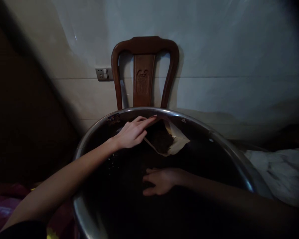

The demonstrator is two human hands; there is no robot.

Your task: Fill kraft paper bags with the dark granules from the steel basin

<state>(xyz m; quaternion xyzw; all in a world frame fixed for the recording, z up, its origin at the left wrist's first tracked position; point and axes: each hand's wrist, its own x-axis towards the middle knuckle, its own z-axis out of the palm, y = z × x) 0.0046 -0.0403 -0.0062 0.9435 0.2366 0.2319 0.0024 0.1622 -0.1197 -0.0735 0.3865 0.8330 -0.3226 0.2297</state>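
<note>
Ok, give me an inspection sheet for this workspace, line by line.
Surface: large round metal basin, its dark inside holding dark loose material, too dim to identify.
Job's things: pale paper sheet heaped with dark crumbly material, at the basin's far side.
Clutter: white crumpled cloth at right; pink material lower left.
Hands: left hand flat, its fingers reaching over the sheet's edge; right hand spread open, low in the basin.
Cables: nothing seen.
Surroundings: brown carved wooden chair against a pale wall, wall switch plate beside it.
</note>
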